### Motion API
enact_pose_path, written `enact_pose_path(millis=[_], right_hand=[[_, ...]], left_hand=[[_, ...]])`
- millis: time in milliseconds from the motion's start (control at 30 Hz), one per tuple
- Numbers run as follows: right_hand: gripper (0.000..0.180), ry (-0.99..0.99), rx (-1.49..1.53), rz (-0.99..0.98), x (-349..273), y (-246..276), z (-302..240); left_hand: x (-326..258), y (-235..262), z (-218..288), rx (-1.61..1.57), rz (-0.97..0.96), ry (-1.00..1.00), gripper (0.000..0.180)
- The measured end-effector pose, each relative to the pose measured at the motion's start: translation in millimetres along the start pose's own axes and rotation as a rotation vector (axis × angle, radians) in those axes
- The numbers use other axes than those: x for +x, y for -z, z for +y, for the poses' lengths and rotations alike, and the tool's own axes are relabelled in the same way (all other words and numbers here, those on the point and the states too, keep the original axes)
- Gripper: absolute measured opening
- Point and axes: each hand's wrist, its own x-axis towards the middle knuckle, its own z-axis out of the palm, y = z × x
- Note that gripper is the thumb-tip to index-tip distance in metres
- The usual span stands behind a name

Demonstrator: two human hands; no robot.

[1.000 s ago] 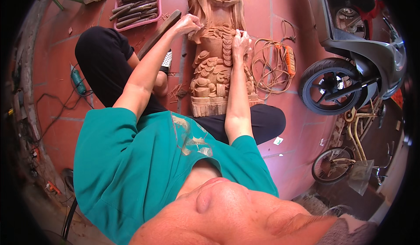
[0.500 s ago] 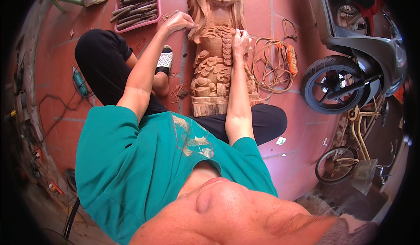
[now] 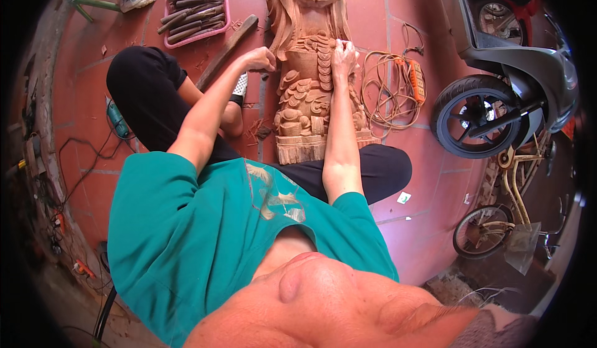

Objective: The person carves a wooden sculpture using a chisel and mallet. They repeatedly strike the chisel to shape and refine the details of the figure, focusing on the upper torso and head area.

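A carved wooden statue (image 3: 301, 93) lies lengthwise on the floor in front of me, its base close to my crossed legs. My right hand (image 3: 344, 61) rests on the right side of the carving, beside a column of overlapping round discs. Its fingers are closed in a pinch; whatever they hold is too small to make out. Just off the statue's left edge is my left hand (image 3: 261, 59), curled closed, its palm side hidden. A long wooden bar (image 3: 231, 48) slants behind my left forearm, apart from the closed fingers.
A pink basket (image 3: 226, 3) of wood-handled tools (image 3: 194, 6) stands at the far left. Right of the statue lie a coiled cable (image 3: 380, 99) and an orange power strip (image 3: 415, 82). Farther right are a motorbike (image 3: 497, 109) and a bicycle (image 3: 485, 231). A teal power tool (image 3: 116, 119) lies left.
My left hand has come nearer to me and its fingers have curled in. The wooden bar behind that forearm now shows. My right hand has stayed at the same spot on the carving.
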Motion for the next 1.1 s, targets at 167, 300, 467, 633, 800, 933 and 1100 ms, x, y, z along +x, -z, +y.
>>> enact_pose_path(millis=[167, 300, 467, 633, 800, 933, 1100], right_hand=[[0.028, 0.004, 0.026, -0.008, 0, 3, -1], [0.028, 0.02, 0.004, 0.012, 1, -3, -7], [0.028, -0.011, 0.0, -0.019, -4, 2, -14], [0.029, 0.0, -0.02, -0.003, -2, 1, -8], [0.029, 0.045, 0.019, 0.008, 1, -2, 2], [0.029, 0.077, 0.016, 0.021, 5, -5, 11], [0.029, 0.058, -0.009, 0.013, 1, -5, -1]], left_hand=[[-1, 34, 13, 0.067, 0.11, 0.108, 0.014], [22, 46, 18, 0.037, 0.542, -0.179, 0.024], [28, 7, 19, -0.028, 0.72, -0.093, 0.019], [18, 12, 12, 0.078, 0.526, -0.091, 0.018], [-6, 15, 17, 0.161, 0.34, -0.015, 0.016], [-1, 36, 24, 0.008, 0.375, -0.001, 0.016], [29, 20, 19, -0.033, 0.651, -0.128, 0.02]])
